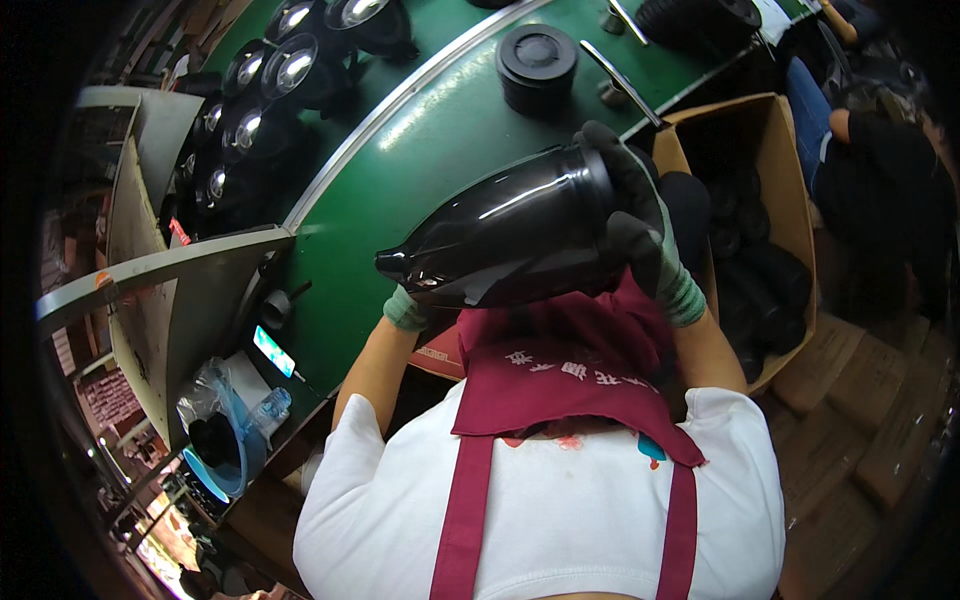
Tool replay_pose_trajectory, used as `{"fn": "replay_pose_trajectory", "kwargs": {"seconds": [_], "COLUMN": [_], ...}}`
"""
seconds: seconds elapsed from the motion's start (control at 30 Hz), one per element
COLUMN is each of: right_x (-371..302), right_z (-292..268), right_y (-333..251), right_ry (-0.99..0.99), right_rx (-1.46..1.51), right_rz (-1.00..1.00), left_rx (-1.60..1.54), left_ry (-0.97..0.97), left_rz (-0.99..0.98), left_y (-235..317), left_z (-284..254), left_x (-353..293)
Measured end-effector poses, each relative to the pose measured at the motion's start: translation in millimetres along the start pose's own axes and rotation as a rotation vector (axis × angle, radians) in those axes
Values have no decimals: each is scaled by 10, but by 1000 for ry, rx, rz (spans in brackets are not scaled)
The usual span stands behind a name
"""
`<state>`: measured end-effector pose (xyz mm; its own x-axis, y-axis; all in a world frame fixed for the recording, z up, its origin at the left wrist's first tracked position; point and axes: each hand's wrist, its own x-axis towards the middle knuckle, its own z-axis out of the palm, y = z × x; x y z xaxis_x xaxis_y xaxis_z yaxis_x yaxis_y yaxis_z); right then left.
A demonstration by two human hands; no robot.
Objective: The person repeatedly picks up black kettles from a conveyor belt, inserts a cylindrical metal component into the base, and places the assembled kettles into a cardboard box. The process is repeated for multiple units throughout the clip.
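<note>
A glossy black jug-shaped shell point(510, 230) is held on its side over the green conveyor belt point(430, 150), narrow neck pointing left. My right hand point(640, 215), in a dark glove with a green cuff, grips the wide open end. My left hand point(405, 308), also gloved, supports the underside near the neck and is mostly hidden by the shell. Below are my white shirt and dark red apron.
A black round lid point(537, 62) lies further along the belt by metal guide bars point(620, 70). Several black shells with shiny openings point(270, 70) stand at the upper left. A cardboard box point(775, 150) of black parts sits right, with another person point(870, 150) beyond. A blue bowl point(225, 455) is lower left.
</note>
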<state>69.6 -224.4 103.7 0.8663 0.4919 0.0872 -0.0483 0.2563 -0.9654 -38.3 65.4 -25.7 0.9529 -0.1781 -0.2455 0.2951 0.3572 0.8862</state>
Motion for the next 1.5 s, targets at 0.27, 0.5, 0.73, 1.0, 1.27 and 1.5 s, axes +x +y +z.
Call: {"fn": "replay_pose_trajectory", "kwargs": {"seconds": [0.27,0.5,0.73,1.0,1.27,1.5], "right_x": [-331,-587,-637,-722,-778,-830], "right_z": [-158,-295,-304,-602,-719,-625], "right_y": [-82,114,154,61,278,198], "right_ry": [33,148,72,-53,48,106], "right_rx": [-297,-11,-420,-467,-185,-548], "right_rz": [-252,188,-236,86,216,-219], "left_rx": [-2,567,-20,425,1324,398], "left_ry": [42,121,138,-76,-155,27], "left_rz": [35,214,-101,99,686,-21], "left_y": [83,415,640,1210,1213,1197], "left_z": [245,335,694,909,966,1228], "left_x": [114,110,209,343,327,374]}}
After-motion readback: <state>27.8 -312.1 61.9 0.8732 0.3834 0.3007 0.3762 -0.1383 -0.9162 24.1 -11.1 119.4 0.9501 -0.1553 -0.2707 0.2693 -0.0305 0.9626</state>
